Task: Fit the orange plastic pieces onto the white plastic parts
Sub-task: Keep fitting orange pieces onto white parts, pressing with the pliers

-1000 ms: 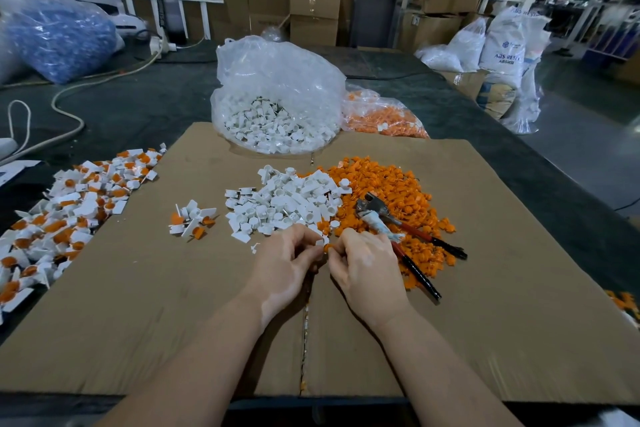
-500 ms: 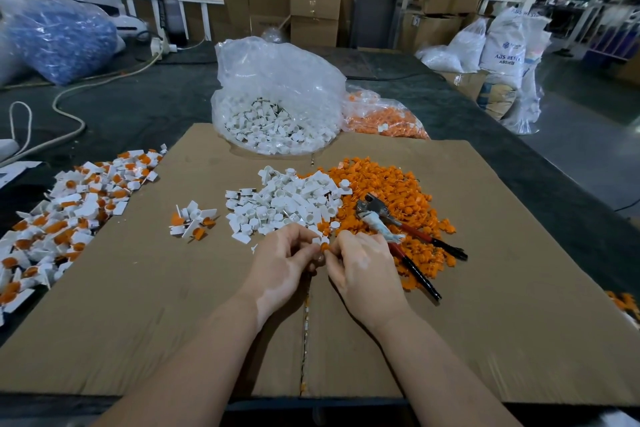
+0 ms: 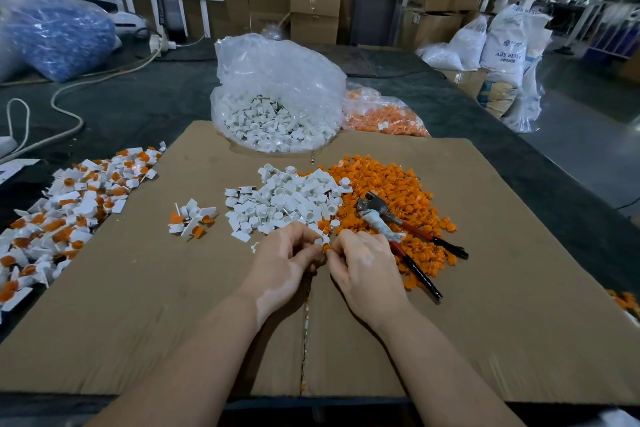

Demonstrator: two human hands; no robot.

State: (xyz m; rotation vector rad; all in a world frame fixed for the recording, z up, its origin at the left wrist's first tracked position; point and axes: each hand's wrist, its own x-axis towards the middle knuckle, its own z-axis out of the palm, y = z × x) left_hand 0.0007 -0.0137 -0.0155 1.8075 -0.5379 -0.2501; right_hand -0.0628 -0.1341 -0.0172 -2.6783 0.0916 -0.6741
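Note:
A heap of loose white plastic parts (image 3: 287, 201) lies on the cardboard sheet (image 3: 519, 305), with a heap of orange pieces (image 3: 388, 184) to its right. My left hand (image 3: 282, 262) pinches a small white part (image 3: 320, 242) at its fingertips. My right hand (image 3: 363, 267) pinches an orange piece (image 3: 326, 249) against that part, the fingertips of both hands meeting just in front of the white heap. A few fitted white-and-orange pieces (image 3: 192, 218) lie to the left.
Red-handled pliers (image 3: 412, 239) lie on the orange heap beside my right hand. A large spread of fitted pieces (image 3: 65, 208) covers the left edge. Clear bags of white parts (image 3: 277, 107) and orange pieces (image 3: 384, 114) stand at the back. A person stands at the far left.
Both hands stay together at the same spot; the fingers have shifted slightly around the small white and orange pieces.

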